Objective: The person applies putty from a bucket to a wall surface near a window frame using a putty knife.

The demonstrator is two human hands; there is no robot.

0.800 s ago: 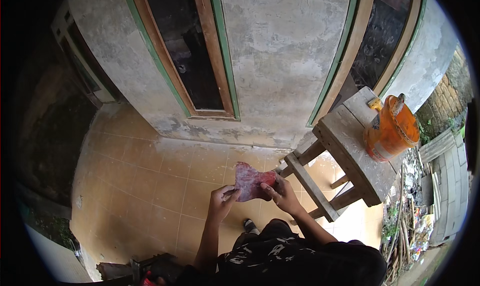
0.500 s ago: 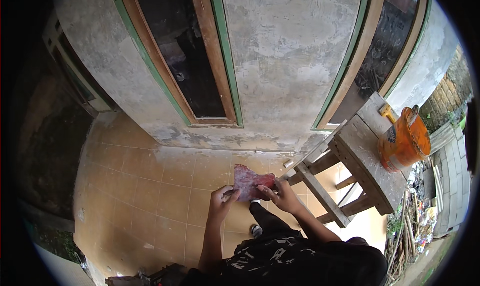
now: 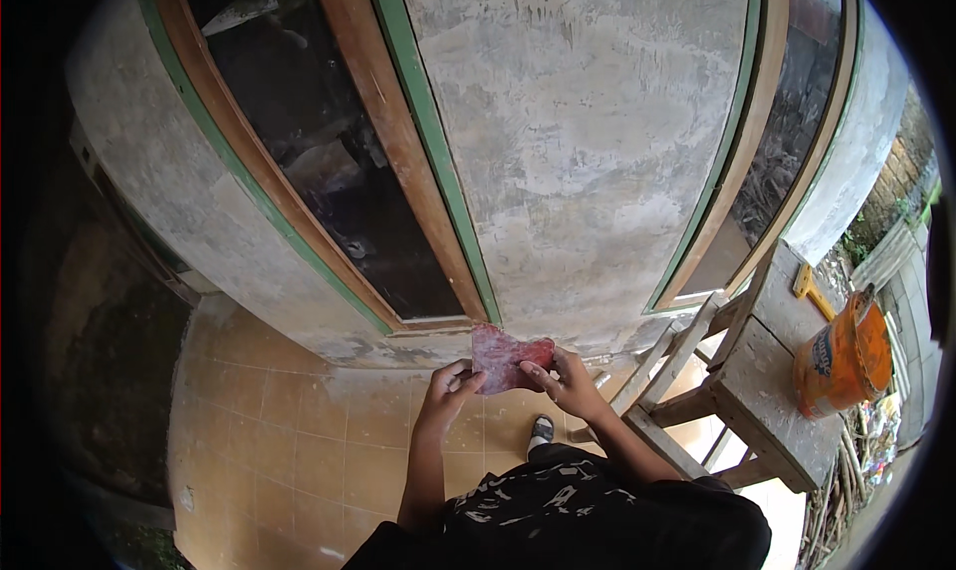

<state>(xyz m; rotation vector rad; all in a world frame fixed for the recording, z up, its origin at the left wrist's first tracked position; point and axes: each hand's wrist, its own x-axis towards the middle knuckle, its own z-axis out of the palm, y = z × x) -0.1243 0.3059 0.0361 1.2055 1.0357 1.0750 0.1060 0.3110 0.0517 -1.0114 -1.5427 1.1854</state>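
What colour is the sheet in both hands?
The sheet is red with whitish patches, best seen in the head view.

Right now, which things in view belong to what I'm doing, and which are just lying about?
In hand:
red sheet, held by left hand and right hand

Not held, seemingly just lying about:
bench, with bucket and yellow tool on it
sticks

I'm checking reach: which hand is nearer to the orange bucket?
Right. The right hand, at the right end of the red sheet, is left of the orange bucket; the left hand, at the sheet's left edge, is farther left.
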